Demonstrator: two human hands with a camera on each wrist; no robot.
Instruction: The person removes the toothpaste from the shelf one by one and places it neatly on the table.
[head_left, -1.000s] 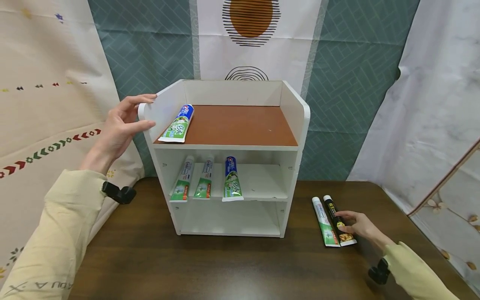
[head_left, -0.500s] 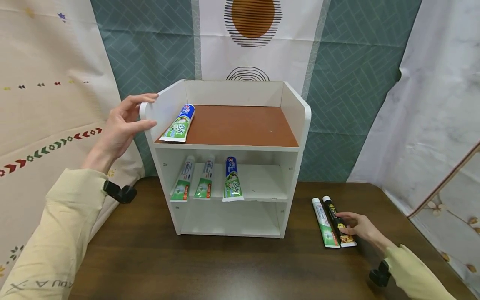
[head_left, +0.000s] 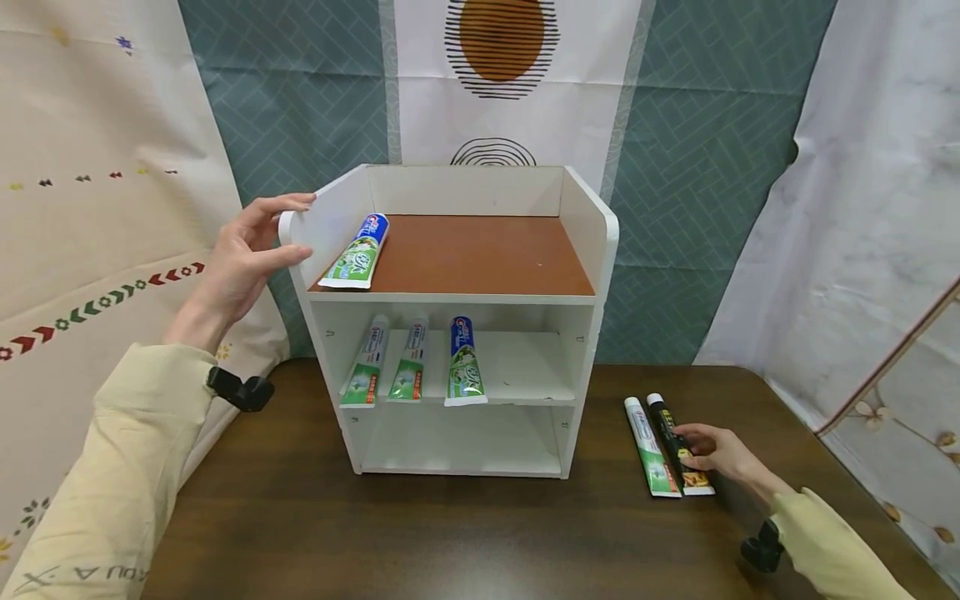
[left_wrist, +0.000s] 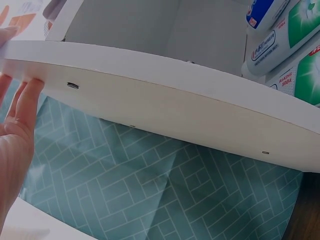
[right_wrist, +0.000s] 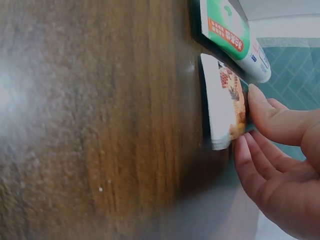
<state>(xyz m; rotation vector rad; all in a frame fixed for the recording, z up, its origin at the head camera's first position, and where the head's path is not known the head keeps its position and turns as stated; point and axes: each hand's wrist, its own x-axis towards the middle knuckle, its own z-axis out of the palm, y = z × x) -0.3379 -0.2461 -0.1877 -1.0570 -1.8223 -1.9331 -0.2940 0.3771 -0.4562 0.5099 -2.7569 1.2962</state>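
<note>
In the head view my left hand (head_left: 238,260) grips the upper left side panel of a white shelf unit (head_left: 592,218), fingers and thumb around its edge. The left wrist view shows that hand (left_wrist: 19,132) at the panel (left_wrist: 160,97). Over on the right, my right hand (head_left: 726,455) pinches a black tube (head_left: 665,422) lying on the table. The right wrist view has thumb and fingers of the hand (right_wrist: 282,160) on both sides of this tube (right_wrist: 231,92). A green and white tube (head_left: 649,450) lies just left of it.
One blue and green tube (head_left: 358,252) lies on the brown top shelf, at its left. Two green and white tubes (head_left: 365,367) (head_left: 410,360) and another blue and green tube (head_left: 465,362) lie on the middle shelf. Patterned cloths (head_left: 690,167) hang behind the brown table (head_left: 420,533).
</note>
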